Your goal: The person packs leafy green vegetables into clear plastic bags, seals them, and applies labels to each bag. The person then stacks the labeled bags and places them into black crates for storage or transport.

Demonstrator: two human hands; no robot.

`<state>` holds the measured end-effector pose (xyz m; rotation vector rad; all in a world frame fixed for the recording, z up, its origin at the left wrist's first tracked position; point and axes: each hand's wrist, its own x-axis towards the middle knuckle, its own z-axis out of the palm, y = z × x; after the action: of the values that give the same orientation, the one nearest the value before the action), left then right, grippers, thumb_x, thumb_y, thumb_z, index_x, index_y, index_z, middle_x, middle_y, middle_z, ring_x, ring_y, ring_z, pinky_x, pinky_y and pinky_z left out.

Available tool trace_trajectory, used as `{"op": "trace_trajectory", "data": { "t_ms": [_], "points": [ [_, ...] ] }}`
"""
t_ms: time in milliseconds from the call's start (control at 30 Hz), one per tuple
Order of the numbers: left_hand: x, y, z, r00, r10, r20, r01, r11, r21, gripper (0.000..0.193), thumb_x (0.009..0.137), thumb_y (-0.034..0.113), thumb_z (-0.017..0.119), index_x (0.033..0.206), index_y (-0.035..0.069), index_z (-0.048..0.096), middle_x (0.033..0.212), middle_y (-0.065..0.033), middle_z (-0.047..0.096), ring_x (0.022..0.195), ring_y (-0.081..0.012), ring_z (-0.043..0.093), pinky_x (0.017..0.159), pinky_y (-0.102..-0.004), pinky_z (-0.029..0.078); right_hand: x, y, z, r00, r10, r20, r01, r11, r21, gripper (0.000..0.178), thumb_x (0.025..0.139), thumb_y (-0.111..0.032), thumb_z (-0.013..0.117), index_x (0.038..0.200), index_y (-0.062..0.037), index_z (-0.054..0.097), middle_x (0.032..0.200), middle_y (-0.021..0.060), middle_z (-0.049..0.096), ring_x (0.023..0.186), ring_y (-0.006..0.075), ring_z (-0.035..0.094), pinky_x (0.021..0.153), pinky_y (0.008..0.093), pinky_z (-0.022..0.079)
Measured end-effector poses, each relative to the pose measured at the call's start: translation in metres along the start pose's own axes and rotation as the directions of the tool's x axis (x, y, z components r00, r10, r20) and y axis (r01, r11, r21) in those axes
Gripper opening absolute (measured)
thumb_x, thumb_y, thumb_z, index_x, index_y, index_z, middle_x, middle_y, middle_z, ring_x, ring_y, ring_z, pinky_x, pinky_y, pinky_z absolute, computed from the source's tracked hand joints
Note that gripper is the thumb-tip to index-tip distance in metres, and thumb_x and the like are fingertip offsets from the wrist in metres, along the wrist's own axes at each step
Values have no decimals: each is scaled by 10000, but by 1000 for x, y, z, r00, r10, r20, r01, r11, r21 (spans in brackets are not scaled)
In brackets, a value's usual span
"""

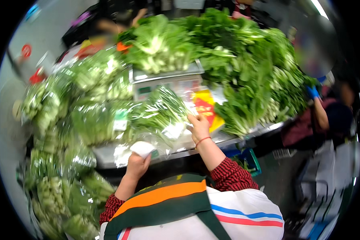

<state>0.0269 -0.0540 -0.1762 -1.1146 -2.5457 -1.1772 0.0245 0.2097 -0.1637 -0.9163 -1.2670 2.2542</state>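
Observation:
My right hand [200, 126] grips the near right end of a see-through plastic bag of long leafy greens [160, 110], its fingers closed on the film. The bag lies tilted in front of the scale [168, 82], with a white patch near my fingers. In my left hand [137, 165] is a white, rounded thing [143, 148], blurred, possibly a roll; my fingers are closed round it. It stands at the table's front edge, close to the bag's lower side. Loose leafy greens [160, 44] are heaped on the scale's tray.
Bagged greens [90, 120] cover the left, stacked down to the near left. Unbagged greens [248, 76] pile high on the right, beside a yellow and red packet [206, 106]. A co-worker's blue-gloved hand [313, 92] touches the right pile. Below stands a green crate [250, 162].

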Motion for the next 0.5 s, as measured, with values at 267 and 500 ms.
{"op": "trace_trajectory", "data": {
  "t_ms": [267,500],
  "points": [
    [-53,51,-27,657,-734,172,280,26,-960,277,918,132,502,1097,-72,559,1048,-91,608,933,-155,580,829,-287,449,-32,-5,-7,422,-565,709,868,26,-496,289,708,-95,692,949,-4,561,859,158,560,838,345,536,775,378,444],
    [-63,75,-18,570,-803,176,232,-48,-971,255,925,170,481,1017,-50,574,981,-97,612,867,-169,597,773,-301,462,-112,20,51,-36,-42,998,931,361,49,257,692,-87,693,928,-35,605,828,104,567,731,259,578,612,326,471]
  ]
}}
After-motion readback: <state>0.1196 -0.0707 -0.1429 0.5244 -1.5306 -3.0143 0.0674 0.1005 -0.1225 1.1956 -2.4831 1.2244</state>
